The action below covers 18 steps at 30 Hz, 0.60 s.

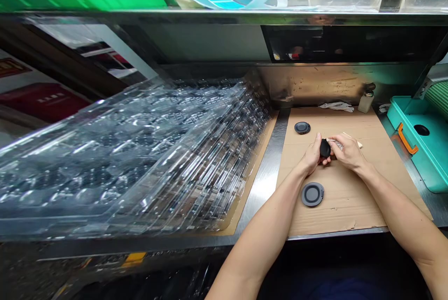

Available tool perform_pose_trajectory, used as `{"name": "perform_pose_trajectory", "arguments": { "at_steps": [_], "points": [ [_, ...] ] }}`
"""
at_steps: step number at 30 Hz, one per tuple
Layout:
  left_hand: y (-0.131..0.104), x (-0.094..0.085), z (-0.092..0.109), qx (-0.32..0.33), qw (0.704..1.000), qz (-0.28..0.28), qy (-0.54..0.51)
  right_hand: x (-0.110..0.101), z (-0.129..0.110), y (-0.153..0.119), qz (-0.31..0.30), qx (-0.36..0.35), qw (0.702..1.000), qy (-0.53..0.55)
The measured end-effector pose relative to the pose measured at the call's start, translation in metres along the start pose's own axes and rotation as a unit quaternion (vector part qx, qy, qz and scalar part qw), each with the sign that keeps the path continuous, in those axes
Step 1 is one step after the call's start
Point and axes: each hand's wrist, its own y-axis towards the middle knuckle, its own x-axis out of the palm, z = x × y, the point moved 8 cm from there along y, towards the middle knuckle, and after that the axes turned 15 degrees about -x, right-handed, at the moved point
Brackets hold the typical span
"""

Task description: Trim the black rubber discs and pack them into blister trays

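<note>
My left hand (312,156) is closed around a small black round part (325,148), held up over the cardboard sheet (353,197). My right hand (346,150) is pinched beside it, with a thin pale stick-like thing (335,143) between the fingers, its end against or close to the part's rim. What kind of tool this is cannot be made out. Nearer to me lies a grey round lid (312,194) with a ring-shaped recess and a small side tab. Beyond my left hand rests a dark round lid (302,128).
Tall stacked clear plastic trays (140,150) fill the left side. At right stands a teal bin (425,150) with an orange handle and a black round piece inside. A small bottle (366,101) and white gloves (338,107) lie at the back, below a metal shelf (224,18).
</note>
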Motion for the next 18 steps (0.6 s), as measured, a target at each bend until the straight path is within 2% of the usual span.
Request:
{"name": "perform_pose_trajectory", "arguments": {
  "at_steps": [3,6,10,15,18],
  "points": [
    [-0.003,0.001,0.002,0.031,0.995,0.039,0.088,0.001,-0.001,0.000,-0.005,-0.007,1.000,-0.018],
    [-0.007,-0.001,0.005,0.042,0.988,0.082,0.125,0.004,0.005,-0.005,-0.024,0.007,0.998,-0.057],
    [-0.009,-0.001,0.006,0.050,0.981,0.116,0.145,0.007,0.009,-0.009,-0.052,0.019,0.994,-0.099],
    [-0.008,0.000,0.001,0.021,0.980,0.135,0.147,0.011,0.005,-0.003,-0.025,0.018,0.994,-0.107],
    [-0.010,-0.002,0.000,0.012,0.978,0.154,0.142,0.014,0.009,-0.003,-0.031,0.031,0.994,-0.097]
  ]
}}
